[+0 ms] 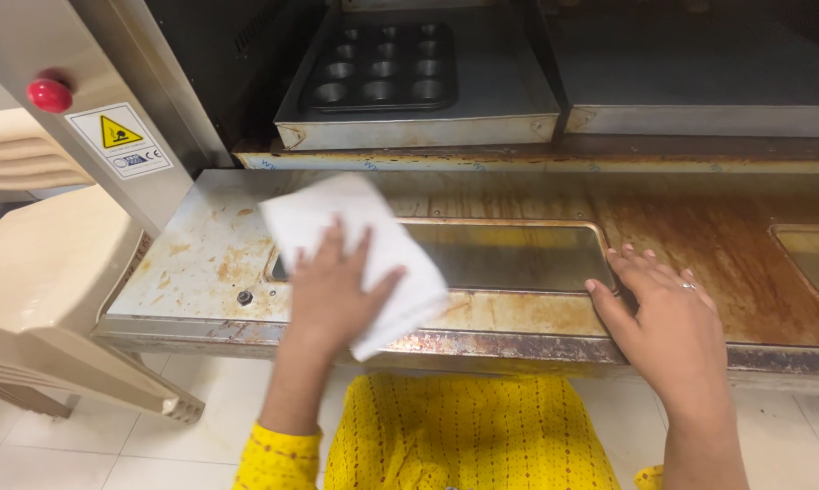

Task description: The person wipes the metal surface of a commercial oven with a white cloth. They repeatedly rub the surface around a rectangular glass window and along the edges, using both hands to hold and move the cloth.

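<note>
My left hand (329, 289) presses flat on a white cloth (373, 227) that lies on the opened-down oven door (210, 249), over the left end of its glass window (509, 256). The fingers are spread on the cloth. My right hand (663, 313) rests flat on the door's stained metal just right of the window, fingers apart, holding nothing, with a ring on one finger. The door surface shows rust-brown stains, heaviest on the right.
Inside the oven, a dark muffin tin (382, 68) sits on a metal tray (500, 118); another tray (700, 91) lies to the right. A red knob (49, 94) and a yellow warning sticker (119, 136) mark the oven frame. Stacked beige plastic chairs (37, 299) stand left.
</note>
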